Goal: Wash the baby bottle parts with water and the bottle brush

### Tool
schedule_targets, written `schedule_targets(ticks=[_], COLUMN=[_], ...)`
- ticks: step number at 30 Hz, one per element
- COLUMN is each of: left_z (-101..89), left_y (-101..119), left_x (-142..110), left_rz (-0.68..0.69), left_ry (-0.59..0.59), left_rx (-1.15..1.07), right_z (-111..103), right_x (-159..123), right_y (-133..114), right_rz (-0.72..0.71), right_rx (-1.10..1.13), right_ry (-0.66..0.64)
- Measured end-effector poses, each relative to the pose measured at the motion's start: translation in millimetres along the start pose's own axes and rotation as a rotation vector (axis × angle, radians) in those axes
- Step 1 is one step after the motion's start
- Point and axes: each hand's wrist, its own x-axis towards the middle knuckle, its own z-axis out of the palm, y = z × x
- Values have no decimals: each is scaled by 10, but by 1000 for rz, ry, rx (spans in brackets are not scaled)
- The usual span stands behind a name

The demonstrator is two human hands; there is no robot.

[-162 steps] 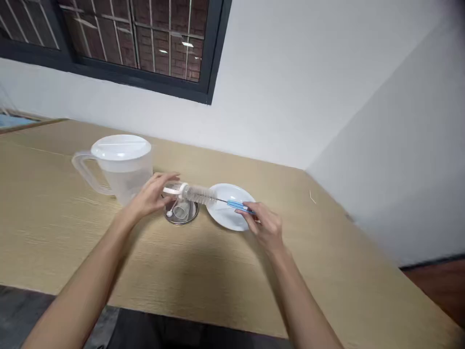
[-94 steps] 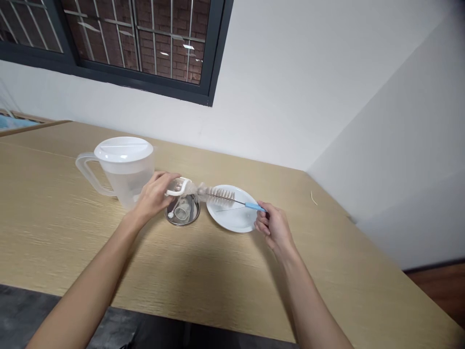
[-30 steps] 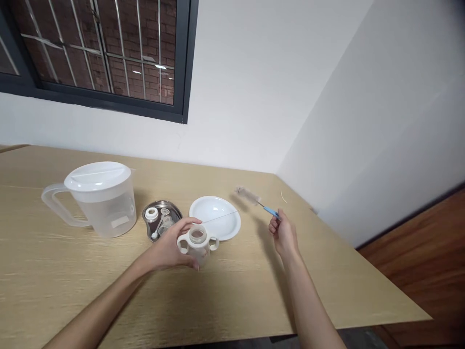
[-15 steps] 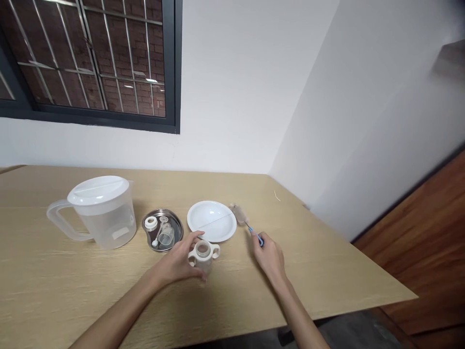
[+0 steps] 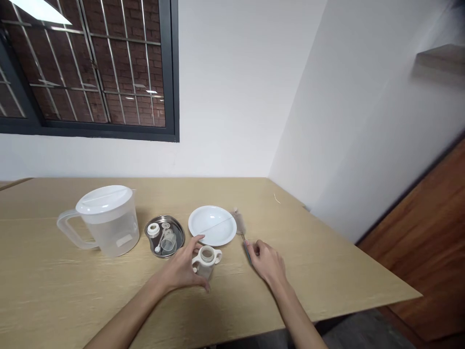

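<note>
My left hand (image 5: 181, 269) curves around the left side of a squat baby bottle (image 5: 205, 269) with two white handles. The bottle is upright and uncapped, its round mouth facing up. My index finger reaches past it toward the white plate, and my thumb is low at its front. My right hand (image 5: 268, 261) pinches the blue-gripped handle of a bottle brush (image 5: 240, 225). The brush head lies at the right rim of the white plate (image 5: 227, 233), pointing away from me.
Left of the plate, a round metal tray (image 5: 180, 227) holds a white bottle collar (image 5: 153, 229), a clear cap (image 5: 169, 241) and a thin white straw piece (image 5: 158, 248). A lidded plastic pitcher (image 5: 116, 232) stands farther left. A thin white strip (image 5: 276, 198) lies near the back right.
My right hand has shifted slightly, and the brush now points more straight ahead, its handle nearer the hand's left side. The view has tilted up a little. The left hand stays around the bottle.
</note>
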Motion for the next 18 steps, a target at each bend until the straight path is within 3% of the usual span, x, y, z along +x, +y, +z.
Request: schedule_targets(ticks=[5,8,9,11,15,16,18], left_z=[-226,-433,-495,-588,-604,-580,-518], left_y=[73,285,432,858,1869,2035,2156], left_x=[13,33,28,-15,-206,-272,-449], left_rz=[79,52,28,71,345,369,270], left_ry=[133,365,455,525,420,406,429], left_rx=[122,171,160,73,-64,-68,-57], right_z=[-11,-5,-4,-1,-1,-3,-7], right_x=[22,28,29,28,16,10,-5], right_y=[105,163,176,194,211,213,214], right_rz=[84,139,146,151,161,163,161], right_rx=[61,91,101,121,143,144,142], right_ry=[41,72,83,97,94,93,88])
